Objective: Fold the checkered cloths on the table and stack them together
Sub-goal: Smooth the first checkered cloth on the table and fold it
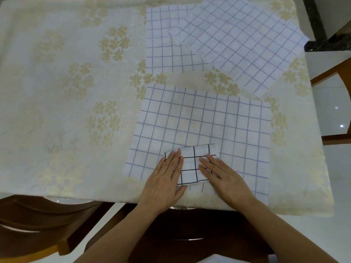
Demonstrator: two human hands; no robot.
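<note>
One black-check cloth (pixel 191 164) folded, our left hand (pixel 163 179) and right hand (pixel 224 177) flat, fingers straight, pressing it; three blue-check cloths (pixel 205 128) unfolded.

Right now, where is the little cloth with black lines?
Near the table's front edge, the folded cloth lies on a big blue-checked cloth, under both hands.

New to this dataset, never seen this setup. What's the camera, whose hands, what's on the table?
There is no robot: one wide-angle camera on a person's head looks down at their bare hands. The left hand and right hand lie flat, fingers straight, pressing a small folded black-checked cloth. It lies on a larger unfolded blue-checked cloth. Farther back, two more blue-checked cloths overlap: a straight one beneath a tilted one. All rest on a table under a floral tablecloth. Nothing is gripped.
</note>
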